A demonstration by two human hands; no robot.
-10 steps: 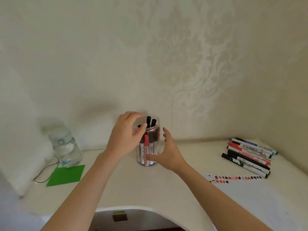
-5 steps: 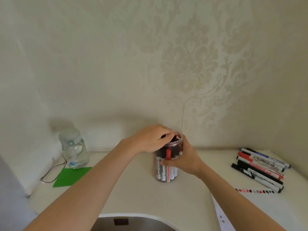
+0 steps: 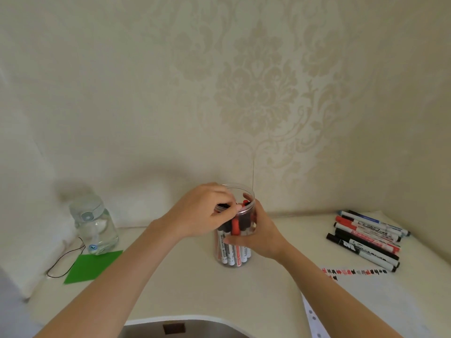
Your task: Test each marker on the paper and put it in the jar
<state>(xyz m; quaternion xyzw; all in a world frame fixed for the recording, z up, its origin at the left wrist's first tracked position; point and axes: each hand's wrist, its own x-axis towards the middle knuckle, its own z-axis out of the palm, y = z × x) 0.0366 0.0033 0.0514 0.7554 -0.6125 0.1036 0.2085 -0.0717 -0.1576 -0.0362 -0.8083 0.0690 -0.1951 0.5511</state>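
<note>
A clear water bottle [image 3: 95, 224] stands at nine o'clock on the cream table [image 3: 195, 289], touching a green card [image 3: 94, 266], a thin black cord [image 3: 64, 263] looping beside it.

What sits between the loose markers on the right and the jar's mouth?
On the desk, nothing visible: bare surface lies between the loose markers and the jar. The mouth itself is partly covered by the left hand, fingers curled over the rim, and the right hand wraps the jar's side facing the markers.
</note>
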